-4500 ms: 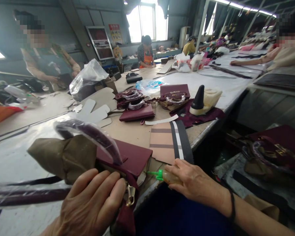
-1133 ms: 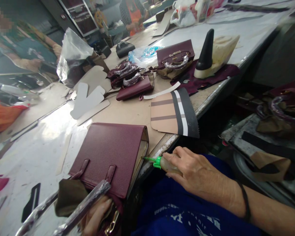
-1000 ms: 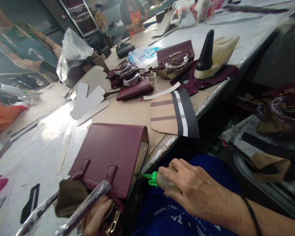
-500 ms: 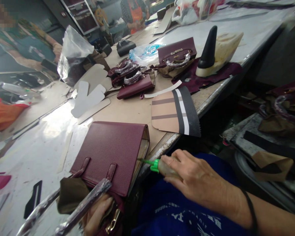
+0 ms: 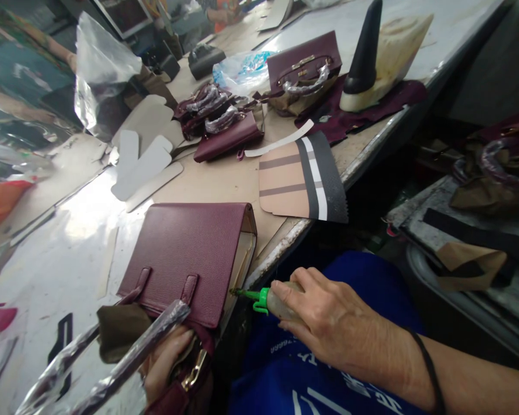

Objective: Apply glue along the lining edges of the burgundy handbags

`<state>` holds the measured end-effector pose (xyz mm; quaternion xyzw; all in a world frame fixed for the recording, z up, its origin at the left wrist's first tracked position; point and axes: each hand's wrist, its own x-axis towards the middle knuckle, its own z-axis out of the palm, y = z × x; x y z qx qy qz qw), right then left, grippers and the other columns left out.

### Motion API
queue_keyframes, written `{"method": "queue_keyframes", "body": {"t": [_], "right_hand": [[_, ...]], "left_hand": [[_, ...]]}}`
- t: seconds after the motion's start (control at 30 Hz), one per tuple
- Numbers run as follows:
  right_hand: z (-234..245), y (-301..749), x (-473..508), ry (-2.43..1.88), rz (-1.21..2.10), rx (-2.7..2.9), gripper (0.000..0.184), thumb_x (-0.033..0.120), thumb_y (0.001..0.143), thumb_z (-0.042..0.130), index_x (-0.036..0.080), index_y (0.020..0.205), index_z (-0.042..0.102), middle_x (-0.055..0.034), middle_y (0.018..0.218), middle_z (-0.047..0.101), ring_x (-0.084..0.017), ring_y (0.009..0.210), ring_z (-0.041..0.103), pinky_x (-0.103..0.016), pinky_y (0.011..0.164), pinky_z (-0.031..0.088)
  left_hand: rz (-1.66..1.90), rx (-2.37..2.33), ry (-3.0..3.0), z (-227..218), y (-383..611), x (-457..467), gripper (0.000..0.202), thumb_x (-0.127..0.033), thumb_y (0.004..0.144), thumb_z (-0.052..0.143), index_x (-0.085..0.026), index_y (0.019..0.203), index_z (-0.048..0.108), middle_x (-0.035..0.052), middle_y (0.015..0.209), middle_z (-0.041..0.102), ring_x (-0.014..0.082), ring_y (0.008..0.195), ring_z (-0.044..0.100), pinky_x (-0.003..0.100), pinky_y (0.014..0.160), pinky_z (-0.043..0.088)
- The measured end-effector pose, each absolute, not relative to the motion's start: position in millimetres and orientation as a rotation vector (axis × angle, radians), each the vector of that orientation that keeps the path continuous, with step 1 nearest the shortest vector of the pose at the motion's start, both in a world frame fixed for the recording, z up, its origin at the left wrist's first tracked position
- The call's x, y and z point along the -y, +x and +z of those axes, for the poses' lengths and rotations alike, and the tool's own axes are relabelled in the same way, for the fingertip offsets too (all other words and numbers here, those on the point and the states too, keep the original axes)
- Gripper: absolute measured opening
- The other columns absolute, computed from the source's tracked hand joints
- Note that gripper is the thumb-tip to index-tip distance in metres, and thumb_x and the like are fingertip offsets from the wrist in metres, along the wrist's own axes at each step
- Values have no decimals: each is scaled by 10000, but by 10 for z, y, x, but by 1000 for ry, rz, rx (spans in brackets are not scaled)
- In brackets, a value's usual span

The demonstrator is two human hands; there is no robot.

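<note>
A burgundy leather handbag [image 5: 185, 253] lies flat at the near edge of the worktable [image 5: 82, 219], its side gusset turned towards me. My left hand [image 5: 164, 363] grips the bag's bottom end by the brass clasp, under its plastic-wrapped handle [image 5: 112, 369]; brown stuffing paper pokes out there. My right hand [image 5: 324, 323] is closed round a small squeeze bottle with a green nozzle [image 5: 259, 300]. The nozzle tip touches the bag's side edge.
A tan card with black and white stripes [image 5: 303, 178] overhangs the table edge. Further back lie more burgundy bags [image 5: 225, 127], grey card pieces [image 5: 138, 167], a black cone on a cream block [image 5: 367, 52] and a clear plastic bag [image 5: 99, 69]. A co-worker stands at far left.
The bag has been laid flat since the earliest frame. Over the last second my right hand moved the nozzle left and down along the bag's side edge; the view tilted down.
</note>
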<state>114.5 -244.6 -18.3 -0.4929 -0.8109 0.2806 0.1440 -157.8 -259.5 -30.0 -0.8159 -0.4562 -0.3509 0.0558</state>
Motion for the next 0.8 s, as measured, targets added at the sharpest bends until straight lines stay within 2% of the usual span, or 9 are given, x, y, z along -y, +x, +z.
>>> {"method": "queue_keyframes", "body": {"t": [0.27,0.57,0.8], "right_hand": [[-95,1049,2552,-1339,903,2380,309,217,844,630,160,1135,546,-82,916,537,-243,808,520,-347,629,513],[-32,965,2701,-1262,957,2364,354,253,805,693,165,1121,558,-74,908,563,-236,785,545,-312,575,488],[-74,1031,2636,-1386,810,2338,370,210,811,680,162,1151,542,-82,926,550,-246,800,528,-343,611,504]], "left_hand": [[-1056,1428,-2484,-259,-1500,2599,284,-149,727,599,-167,1004,541,61,863,581,211,804,565,357,765,407],[-1099,1429,-2479,-202,-1366,2540,226,-136,737,581,-189,953,544,31,819,559,184,752,551,345,746,400],[-1130,1358,-2424,-235,-1388,2532,360,-54,733,590,-139,1076,522,41,868,560,165,811,562,303,814,417]]}}
